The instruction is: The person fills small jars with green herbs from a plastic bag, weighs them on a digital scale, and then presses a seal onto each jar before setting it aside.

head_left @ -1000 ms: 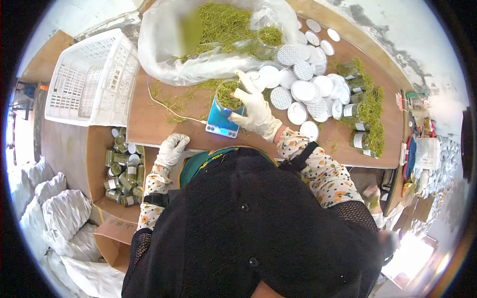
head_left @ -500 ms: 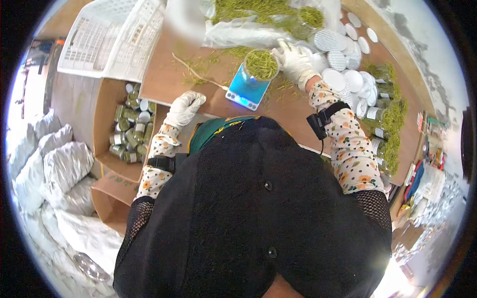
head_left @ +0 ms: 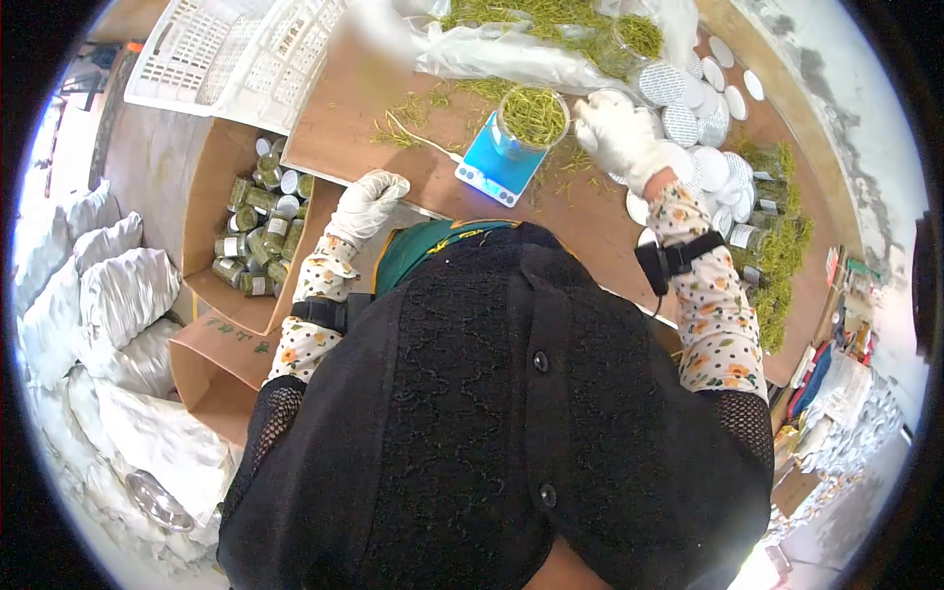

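A clear jar (head_left: pixel 532 116) filled with green dried strands stands on the blue scale (head_left: pixel 500 162), whose display is lit. Just right of the jar is my right hand (head_left: pixel 618 136), in a white glove, its fingers curled inward; whatever they hold, if anything, is too small to make out. My left hand (head_left: pixel 368 205), also gloved in white, is closed near the table's front edge, left of the scale, and its grip is hidden. Round white lids (head_left: pixel 710 169) lie scattered beside my right hand. Behind the scale, a heap of green strands (head_left: pixel 531 18) rests on clear plastic.
A white plastic crate (head_left: pixel 231 59) is at the back left. Below it, a cardboard box (head_left: pixel 202 202) holds several filled jars (head_left: pixel 258 236). More jars (head_left: pixel 752 237) with strands over them line the table's right side. Silvery bags (head_left: pixel 123 295) lie at the far left.
The view has shifted slightly. My right hand has drawn a little away from the jar, and its fingers are more curled. My left hand stays closed in about the same place.
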`<act>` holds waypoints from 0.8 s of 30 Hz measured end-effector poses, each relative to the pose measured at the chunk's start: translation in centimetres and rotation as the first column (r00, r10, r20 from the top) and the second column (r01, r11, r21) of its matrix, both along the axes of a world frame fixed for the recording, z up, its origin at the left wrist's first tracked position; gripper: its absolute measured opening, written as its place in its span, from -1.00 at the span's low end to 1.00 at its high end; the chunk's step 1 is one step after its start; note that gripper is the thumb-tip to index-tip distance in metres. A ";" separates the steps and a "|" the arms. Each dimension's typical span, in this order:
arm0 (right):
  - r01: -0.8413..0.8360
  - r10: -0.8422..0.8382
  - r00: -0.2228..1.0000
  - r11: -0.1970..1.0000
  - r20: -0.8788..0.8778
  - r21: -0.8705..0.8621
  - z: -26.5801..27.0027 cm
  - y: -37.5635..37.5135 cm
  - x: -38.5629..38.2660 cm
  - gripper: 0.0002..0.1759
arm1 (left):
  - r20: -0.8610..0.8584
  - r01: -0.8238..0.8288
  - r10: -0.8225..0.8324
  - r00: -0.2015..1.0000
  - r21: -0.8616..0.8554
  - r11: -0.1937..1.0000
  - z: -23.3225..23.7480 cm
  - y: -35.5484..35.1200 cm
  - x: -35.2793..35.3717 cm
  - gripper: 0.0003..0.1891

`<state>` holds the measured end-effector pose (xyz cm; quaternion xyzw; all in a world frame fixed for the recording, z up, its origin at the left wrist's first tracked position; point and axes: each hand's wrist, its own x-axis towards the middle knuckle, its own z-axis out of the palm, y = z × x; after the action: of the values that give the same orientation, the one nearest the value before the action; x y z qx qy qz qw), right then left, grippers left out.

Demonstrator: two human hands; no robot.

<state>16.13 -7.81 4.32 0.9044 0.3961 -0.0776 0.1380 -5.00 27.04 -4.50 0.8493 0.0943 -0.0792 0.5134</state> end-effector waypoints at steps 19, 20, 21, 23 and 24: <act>0.240 -0.228 0.970 0.951 -0.086 0.193 1.0 12.3 18.5 -0.62 | 0.008 -0.140 0.140 0.990 0.054 0.989 1.5 0.8 -1.0 -0.75; 0.258 -0.249 0.964 0.961 -0.093 0.102 -0.3 12.9 20.0 -0.57 | 0.022 -0.167 0.167 0.986 0.040 0.985 0.9 1.1 -1.8 -0.75; 0.397 -0.381 0.911 0.914 -0.158 0.086 -1.3 13.5 20.9 -0.55 | -0.024 -0.210 0.211 0.977 0.042 0.977 0.9 1.1 -2.2 -0.74; 0.590 -0.568 0.783 0.807 -0.254 0.015 -0.7 14.7 21.0 -0.50 | -0.062 -0.233 0.233 0.971 0.003 0.973 1.2 1.4 -2.7 -0.78; 0.605 -0.577 0.770 0.795 -0.272 0.027 -1.4 14.7 21.5 -0.49 | -0.090 -0.255 0.253 0.963 -0.014 0.967 1.5 1.3 -2.9 -0.80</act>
<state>37.66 6.86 2.94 0.9720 0.1091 -0.2079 0.0043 -7.94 28.35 -2.99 0.8195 0.2236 -0.0512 0.5252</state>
